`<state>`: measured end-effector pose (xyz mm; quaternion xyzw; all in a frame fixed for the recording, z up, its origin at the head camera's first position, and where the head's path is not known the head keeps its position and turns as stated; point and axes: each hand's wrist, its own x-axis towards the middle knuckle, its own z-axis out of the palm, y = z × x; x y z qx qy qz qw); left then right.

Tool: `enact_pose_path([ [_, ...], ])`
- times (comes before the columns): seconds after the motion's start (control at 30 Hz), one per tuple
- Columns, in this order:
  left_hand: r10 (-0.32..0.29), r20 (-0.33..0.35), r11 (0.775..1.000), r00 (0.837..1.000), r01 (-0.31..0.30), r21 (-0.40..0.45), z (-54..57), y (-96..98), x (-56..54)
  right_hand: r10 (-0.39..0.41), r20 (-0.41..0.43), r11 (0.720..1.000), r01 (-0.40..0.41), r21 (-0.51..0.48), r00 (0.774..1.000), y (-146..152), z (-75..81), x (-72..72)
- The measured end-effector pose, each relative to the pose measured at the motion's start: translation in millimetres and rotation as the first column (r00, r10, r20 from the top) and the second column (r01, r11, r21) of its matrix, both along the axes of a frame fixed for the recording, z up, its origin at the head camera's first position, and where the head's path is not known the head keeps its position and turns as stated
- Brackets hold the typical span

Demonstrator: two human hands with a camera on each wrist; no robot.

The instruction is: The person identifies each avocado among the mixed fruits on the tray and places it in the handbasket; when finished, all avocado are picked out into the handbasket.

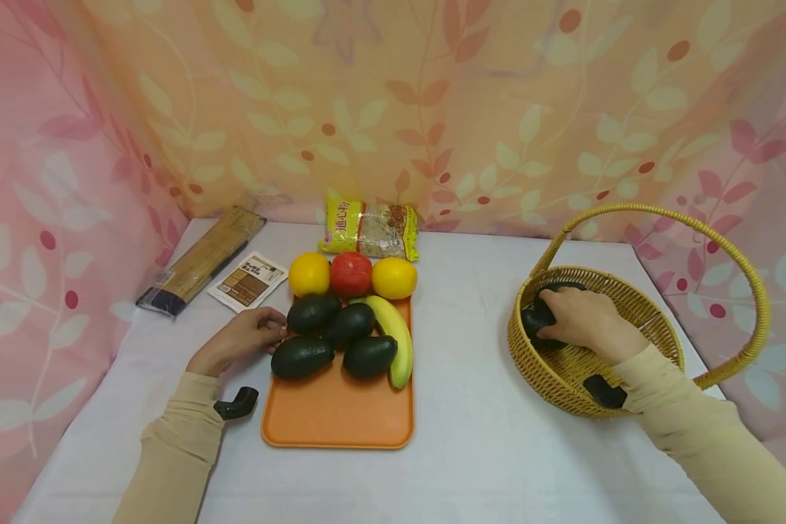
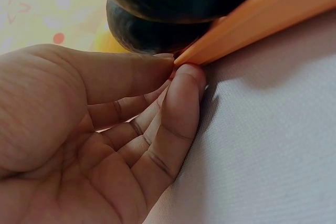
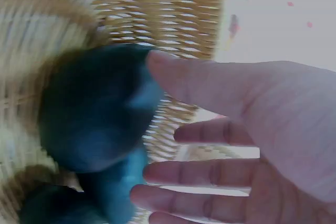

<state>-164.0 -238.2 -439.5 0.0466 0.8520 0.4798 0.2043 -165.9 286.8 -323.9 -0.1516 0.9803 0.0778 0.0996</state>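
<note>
My left hand [image 1: 245,336] pinches the left rim of the orange tray [image 1: 337,422] between thumb and fingers; the left wrist view shows this grip on the tray edge [image 2: 226,38] closely. Several dark green avocados [image 1: 303,357] lie on the tray beside a banana [image 1: 399,346]. Inside the wicker basket [image 1: 537,371], my right hand [image 1: 579,316] reaches over more avocados [image 1: 538,318]. In the right wrist view its fingers are extended and spread, and the thumb tip is against one avocado [image 3: 100,108]. Two other avocados, one of them [image 3: 118,182] below it, are partly hidden.
Two yellow fruits [image 1: 394,278] flank a red fruit [image 1: 351,275] at the tray's far end. Behind them lies a yellow food packet [image 1: 370,229]. A white-and-brown sachet [image 1: 249,281] and a long wrapped pack [image 1: 203,258] lie far left. The basket's tall handle [image 1: 727,244] arches rightward.
</note>
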Motion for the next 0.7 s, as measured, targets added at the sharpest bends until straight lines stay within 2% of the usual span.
enact_pose_path([
  [0.13,-0.003,0.004,1.0,1.0,0.003,0.004,1.2,0.1,-0.3,-0.022,-0.151,0.997,0.01,-0.078,0.988,-9.6,16.9,6.9],
  [0.23,-0.001,0.002,1.0,1.0,0.001,0.0,2.2,0.3,-0.4,-0.049,-0.301,0.984,-0.007,-0.18,0.952,-25.4,29.1,16.9],
  [0.27,-0.003,0.0,1.0,1.0,0.003,-0.001,2.4,0.4,-0.5,-0.048,-0.359,0.976,-0.033,-0.215,0.932,-32.1,31.7,20.5],
  [0.37,-0.005,-0.001,1.0,1.0,0.005,-0.005,2.5,1.1,-0.7,-0.022,-0.523,0.95,-0.145,-0.276,0.852,-56.4,34.2,31.2],
  [0.47,-0.006,-0.001,1.0,1.0,0.006,-0.004,2.2,1.4,-0.7,0.052,-0.664,0.918,-0.298,-0.263,0.746,-83.2,29.2,39.5],
  [0.5,-0.005,0.0,1.0,1.0,0.005,-0.004,2.2,1.5,-0.6,0.076,-0.69,0.906,-0.338,-0.254,0.72,-92.3,27.0,42.0],
  [0.6,-0.004,0.001,1.0,1.0,0.004,-0.001,2.5,1.3,0.1,0.148,-0.726,0.864,-0.445,-0.235,0.671,-117.4,18.5,48.0],
  [0.7,-0.003,-0.001,1.0,1.0,0.003,0.001,2.5,1.1,0.9,0.188,-0.712,0.838,-0.488,-0.243,0.677,-138.7,7.4,50.8],
])
